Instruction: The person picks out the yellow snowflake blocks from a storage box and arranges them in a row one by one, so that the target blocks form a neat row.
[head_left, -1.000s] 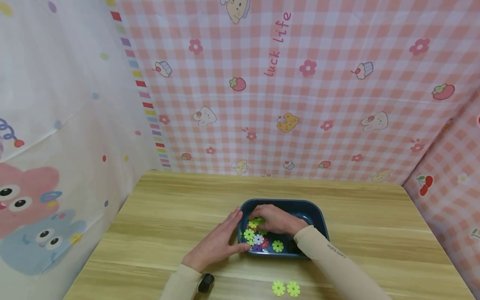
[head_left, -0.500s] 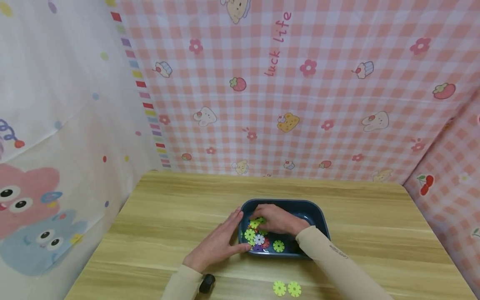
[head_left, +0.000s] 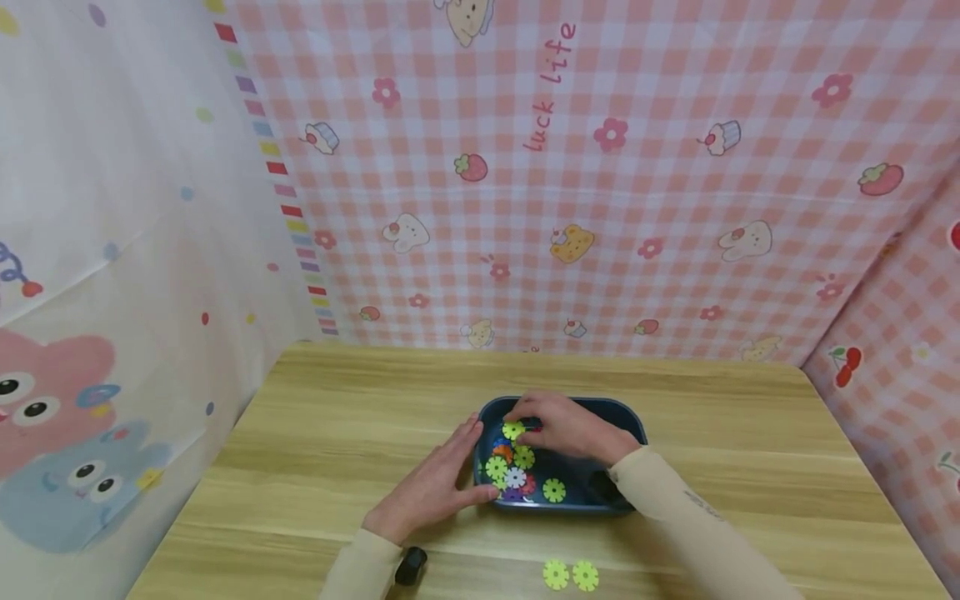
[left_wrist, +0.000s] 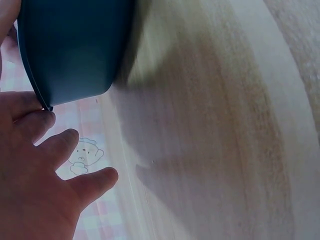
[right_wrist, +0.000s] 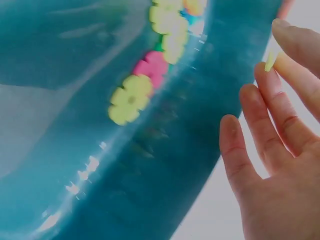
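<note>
A dark blue tray [head_left: 566, 468] on the wooden table holds snowflake discs in several colours, gathered toward its left side. My left hand [head_left: 427, 493] rests against the tray's left end, fingers straight and spread, thumb at the near corner. In the left wrist view, that hand's fingertips touch the tray's rim [left_wrist: 32, 80]. Over the tray's far left part, my right hand [head_left: 568, 427] pinches a yellow-green snowflake disc [head_left: 513, 430] between thumb and fingers. The right wrist view shows the held disc [right_wrist: 270, 61] edge-on; more yellow-green discs and a pink disc [right_wrist: 152, 68] lie below.
Two yellow-green discs [head_left: 570, 575] lie side by side on the table in front of the tray. A black wrist device [head_left: 411, 566] sits at my left cuff. Patterned cloth [head_left: 525, 250] hangs behind the table, with more cloth at both sides.
My right hand has moved up and back from the pile, pinching a yellow-green disc. Orange and blue discs it covered now show. My left hand stays at the tray's end.
</note>
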